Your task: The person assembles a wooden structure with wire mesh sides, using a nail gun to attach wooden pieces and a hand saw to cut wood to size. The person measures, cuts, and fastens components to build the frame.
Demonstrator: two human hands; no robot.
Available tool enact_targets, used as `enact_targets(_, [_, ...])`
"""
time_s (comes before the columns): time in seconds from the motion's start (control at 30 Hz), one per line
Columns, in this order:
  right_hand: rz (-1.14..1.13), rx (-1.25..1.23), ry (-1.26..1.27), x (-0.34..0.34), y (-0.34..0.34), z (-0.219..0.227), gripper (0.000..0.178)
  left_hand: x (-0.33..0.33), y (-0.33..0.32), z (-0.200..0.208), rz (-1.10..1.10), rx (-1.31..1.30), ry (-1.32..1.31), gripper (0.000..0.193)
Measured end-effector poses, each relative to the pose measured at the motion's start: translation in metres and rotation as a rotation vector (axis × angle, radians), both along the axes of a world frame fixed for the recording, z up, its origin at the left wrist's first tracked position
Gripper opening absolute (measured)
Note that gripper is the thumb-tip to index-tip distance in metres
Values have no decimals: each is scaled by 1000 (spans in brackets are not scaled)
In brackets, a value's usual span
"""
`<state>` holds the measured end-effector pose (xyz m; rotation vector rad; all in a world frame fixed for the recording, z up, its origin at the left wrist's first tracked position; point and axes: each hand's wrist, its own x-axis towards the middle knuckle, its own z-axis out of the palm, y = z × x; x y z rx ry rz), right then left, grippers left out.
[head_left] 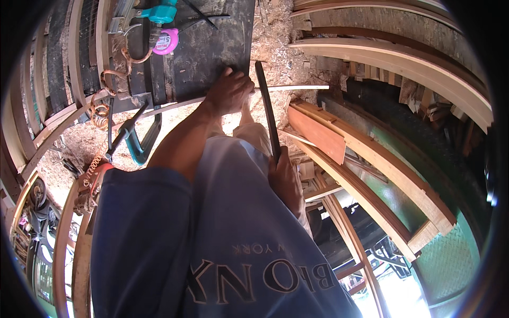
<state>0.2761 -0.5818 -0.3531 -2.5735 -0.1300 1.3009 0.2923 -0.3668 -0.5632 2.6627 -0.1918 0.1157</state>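
My left hand (229,91) is closed over a thin wooden strip (305,87) at the near edge of a dark worktop (212,53). The strip's pale end sticks out to the right, past the worktop's corner. In my right hand (286,177), low by my shirt's right side, is a long dark flat bar (266,103). It slants up and away, its far end rising past the strip close to my left hand. Whether the bar touches the strip, I cannot tell. The fingertips of my right hand are partly hidden.
A pink tape measure (166,42) and a teal power tool (160,12) lie on the worktop's left. An orange coiled hose (101,108) hangs nearby, beside a teal clamp (140,143). Long wooden frames (366,153) stand at right. Wood shavings (273,47) cover the floor.
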Motion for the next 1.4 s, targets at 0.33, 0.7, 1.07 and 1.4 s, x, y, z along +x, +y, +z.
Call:
enact_targets(0.33, [14, -48, 52, 17, 16, -4, 35, 1, 4, 0, -28, -63, -30, 11])
enact_targets(0.7, [44, 102, -81, 32, 40, -10, 27, 0, 6, 1, -48, -25, -12, 11])
enact_targets(1.07, [2, -101, 61, 21, 21, -13, 45, 0, 4, 1, -43, -25, -8, 10])
enact_targets(1.4, [-8, -143, 128, 25, 21, -21, 38, -2, 3, -4, -47, -39, -64, 13])
